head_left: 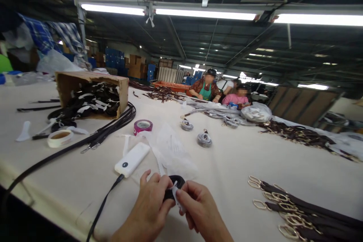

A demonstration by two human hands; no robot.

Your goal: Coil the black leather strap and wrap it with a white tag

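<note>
Near the front edge of the table, my left hand [151, 204] grips a coiled black strap [177, 179], thumb and fingers closed around its left side. My right hand [200, 206] pinches a white paper strip [176, 193] against the front of the coil. The strip seems to pass through or around the coil; its far end is hidden by my fingers. Just beyond my hands lies a crumpled clear plastic bag [172, 149]. A white power bank [132, 159] with a black cable rests to the left of it.
An open cardboard box [93, 76] of black straps and white strips lies at left. Tape rolls [142, 126], loose black straps [113, 130] and wrapped coils [204, 139] are spread about. Brown straps with gold rings [297, 208] lie at right. Co-workers [207, 87] sit across the table.
</note>
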